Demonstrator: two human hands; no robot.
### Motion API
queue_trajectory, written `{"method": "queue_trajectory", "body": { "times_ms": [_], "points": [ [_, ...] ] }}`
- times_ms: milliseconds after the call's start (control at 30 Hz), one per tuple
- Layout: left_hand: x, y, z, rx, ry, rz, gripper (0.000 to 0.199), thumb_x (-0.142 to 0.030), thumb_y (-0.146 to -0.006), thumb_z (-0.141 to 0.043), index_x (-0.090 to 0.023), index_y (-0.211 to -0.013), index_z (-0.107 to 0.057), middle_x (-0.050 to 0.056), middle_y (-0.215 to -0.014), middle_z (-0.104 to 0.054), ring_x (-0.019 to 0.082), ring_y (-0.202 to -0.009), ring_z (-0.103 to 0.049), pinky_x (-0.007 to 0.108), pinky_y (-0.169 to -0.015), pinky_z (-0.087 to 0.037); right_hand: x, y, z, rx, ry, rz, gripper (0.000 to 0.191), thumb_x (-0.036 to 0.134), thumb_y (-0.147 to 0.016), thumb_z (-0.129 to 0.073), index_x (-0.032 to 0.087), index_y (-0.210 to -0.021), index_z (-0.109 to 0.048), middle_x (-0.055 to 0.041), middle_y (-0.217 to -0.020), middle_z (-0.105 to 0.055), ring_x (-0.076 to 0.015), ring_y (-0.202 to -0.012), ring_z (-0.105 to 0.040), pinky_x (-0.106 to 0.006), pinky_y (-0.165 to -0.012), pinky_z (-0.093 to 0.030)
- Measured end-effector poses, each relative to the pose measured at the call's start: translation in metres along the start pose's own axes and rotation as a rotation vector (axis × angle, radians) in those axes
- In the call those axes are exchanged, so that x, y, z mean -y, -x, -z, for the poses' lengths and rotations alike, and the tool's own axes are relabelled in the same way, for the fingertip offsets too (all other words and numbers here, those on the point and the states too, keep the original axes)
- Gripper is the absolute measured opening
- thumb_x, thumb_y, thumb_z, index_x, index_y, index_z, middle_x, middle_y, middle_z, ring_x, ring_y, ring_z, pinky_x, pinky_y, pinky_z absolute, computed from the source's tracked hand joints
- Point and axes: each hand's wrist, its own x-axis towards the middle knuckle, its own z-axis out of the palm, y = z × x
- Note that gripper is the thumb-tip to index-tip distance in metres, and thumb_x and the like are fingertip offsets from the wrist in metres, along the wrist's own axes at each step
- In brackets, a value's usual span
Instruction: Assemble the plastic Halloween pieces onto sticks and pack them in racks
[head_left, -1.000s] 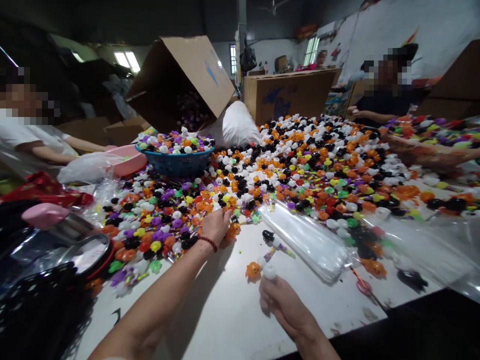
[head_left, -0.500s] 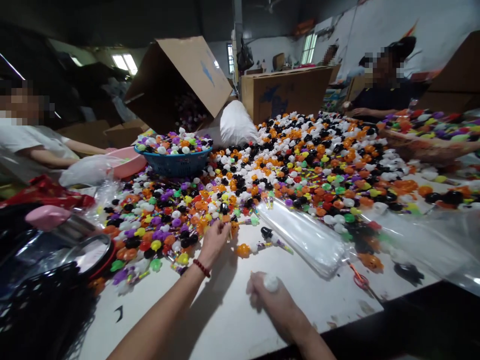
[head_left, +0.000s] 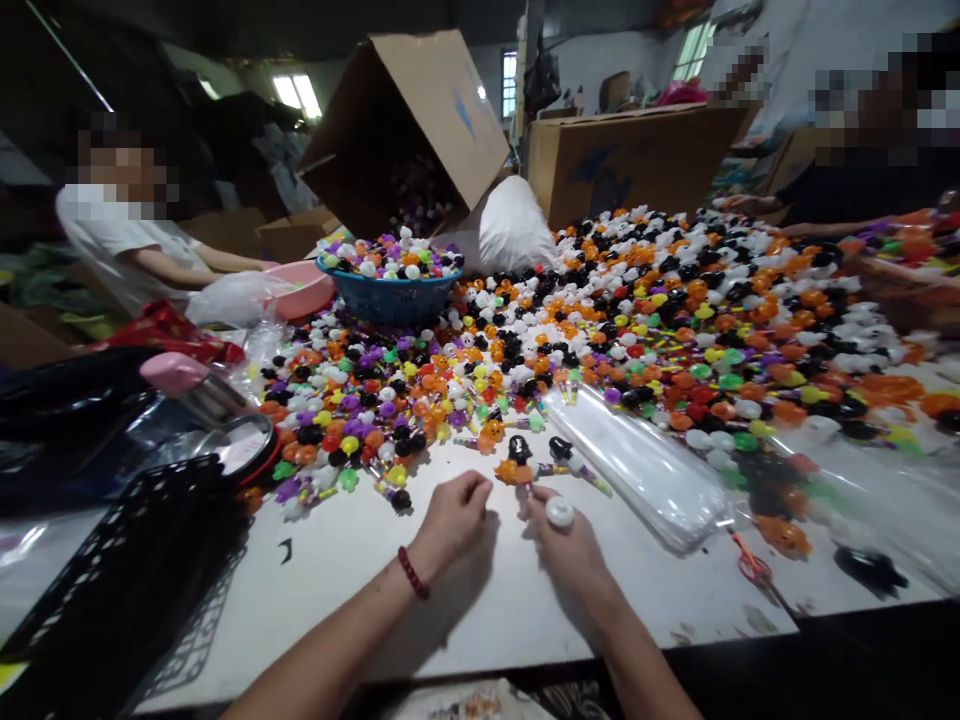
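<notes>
My left hand (head_left: 456, 515), with a red bead bracelet at its wrist, hovers over the white table with its fingers pinched together; anything in them is hidden. Close on its right, my right hand (head_left: 571, 540) is closed on a small plastic toy with a round white head (head_left: 559, 512) that pokes out above the thumb. A black-headed toy (head_left: 519, 449) shows just beyond the right fingertips; whether they grip it I cannot tell. Beside it lies an orange-headed toy (head_left: 512, 472). Another black-headed toy (head_left: 560, 447) rests farther right.
A big heap of colourful small toys (head_left: 630, 290) spreads behind. Clear plastic bags (head_left: 637, 470) lie right of my hands, near orange-handled scissors (head_left: 752, 568). A blue basin (head_left: 397, 298) full of toys, tipped carton (head_left: 457, 130) and black crate (head_left: 142, 580) stand around. Co-workers sit at both sides.
My left hand has drawn back from the heap's edge toward me and now sits beside my right hand. My right hand has moved slightly forward. The camera view has turned left.
</notes>
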Motion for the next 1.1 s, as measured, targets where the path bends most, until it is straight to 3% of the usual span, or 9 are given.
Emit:
{"method": "queue_trajectory", "body": {
  "times_ms": [100, 167, 233, 333, 500, 767, 900, 1000, 1100],
  "points": [
    [0.002, -0.034, 0.032, -0.293, -0.299, -0.096, 0.025, -0.038, -0.093, -0.048, -0.018, -0.094, -0.064, 0.005, -0.082, -0.065, 0.019, -0.075, -0.059, 0.029, -0.068, -0.045, 0.001, -0.012, 0.023, -0.171, 0.164, 0.219, 0.046, 0.045, -0.082, -0.065, 0.018, -0.119, -0.068, -0.0127, -0.105, -0.07, -0.0281, -0.093, -0.063, -0.04, -0.076, -0.052],
    [0.004, -0.062, 0.05, -0.412, -0.559, -0.15, 0.031, -0.036, -0.093, -0.051, -0.015, -0.114, -0.061, 0.012, -0.106, -0.064, 0.024, -0.097, -0.059, 0.034, -0.083, -0.046, 0.003, -0.019, 0.033, -0.251, 0.316, 0.363, 0.046, 0.037, -0.082, -0.062, 0.018, -0.124, -0.066, -0.0154, -0.122, -0.063, -0.0331, -0.116, -0.056, -0.047, -0.097, -0.045],
    [0.008, -0.089, 0.06, -0.385, -0.789, -0.135, 0.038, -0.036, -0.091, -0.056, -0.014, -0.122, -0.058, 0.016, -0.116, -0.059, 0.029, -0.109, -0.054, 0.038, -0.091, -0.044, 0.005, -0.021, 0.035, -0.285, 0.421, 0.403, 0.053, 0.033, -0.082, -0.06, 0.017, -0.132, -0.059, -0.0167, -0.13, -0.057, -0.0338, -0.122, -0.051, -0.048, -0.103, -0.042],
    [0.015, -0.114, 0.065, -0.271, -0.92, -0.097, 0.03, -0.033, -0.09, -0.057, -0.014, -0.112, -0.064, 0.016, -0.109, -0.061, 0.03, -0.108, -0.053, 0.039, -0.091, -0.044, 0.003, -0.016, 0.029, -0.268, 0.452, 0.376, 0.06, 0.032, -0.082, -0.059, 0.019, -0.139, -0.051, -0.0153, -0.131, -0.051, -0.0317, -0.121, -0.052, -0.046, -0.1, -0.045],
    [0.03, -0.109, 0.068, -0.249, -0.913, -0.106, 0.028, -0.028, -0.095, -0.045, -0.014, -0.112, -0.063, 0.017, -0.113, -0.06, 0.03, -0.109, -0.053, 0.04, -0.092, -0.041, -0.002, -0.002, 0.02, -0.134, 0.313, 0.245, 0.049, 0.039, -0.084, -0.061, 0.021, -0.13, -0.055, -0.0106, -0.119, -0.058, -0.0265, -0.107, -0.058, -0.04, -0.089, -0.049],
    [0.036, -0.112, 0.064, -0.198, -0.781, -0.117, 0.027, -0.036, -0.09, -0.056, -0.019, -0.11, -0.062, 0.015, -0.118, -0.06, 0.032, -0.117, -0.05, 0.044, -0.099, -0.037, -0.004, 0.016, -0.009, 0.111, 0.123, 0.202, 0.032, 0.045, -0.092, -0.054, 0.022, -0.106, -0.07, -0.0078, -0.102, -0.07, -0.0231, -0.092, -0.061, -0.035, -0.083, -0.047],
    [0.031, -0.12, 0.059, -0.193, -0.596, -0.112, 0.014, -0.03, -0.084, -0.063, -0.018, -0.092, -0.064, 0.013, -0.105, -0.064, 0.029, -0.109, -0.056, 0.04, -0.096, -0.04, -0.007, 0.024, -0.014, 0.201, -0.031, -0.013, 0.044, 0.053, -0.085, -0.061, 0.021, -0.115, -0.067, -0.003, -0.076, -0.064, -0.0166, -0.063, -0.054, -0.029, -0.058, -0.043],
    [0.029, -0.114, 0.053, -0.235, -0.39, -0.096, 0.019, -0.033, -0.084, -0.061, -0.017, -0.095, -0.062, 0.011, -0.1, -0.064, 0.027, -0.1, -0.059, 0.039, -0.092, -0.044, -0.006, 0.026, -0.009, 0.215, -0.187, -0.07, 0.053, 0.052, -0.076, -0.072, 0.019, -0.117, -0.066, -0.0022, -0.08, -0.062, -0.0146, -0.065, -0.052, -0.027, -0.058, -0.042],
    [0.027, -0.097, 0.046, -0.287, -0.13, -0.054, 0.028, -0.037, -0.087, -0.054, -0.017, -0.106, -0.059, 0.009, -0.102, -0.065, 0.023, -0.095, -0.061, 0.038, -0.088, -0.048, -0.002, 0.026, -0.005, 0.254, -0.262, -0.056, 0.04, 0.046, -0.075, -0.074, 0.018, -0.103, -0.069, -0.0011, -0.08, -0.059, -0.013, -0.068, -0.05, -0.027, -0.063, -0.04]
  ]
}}
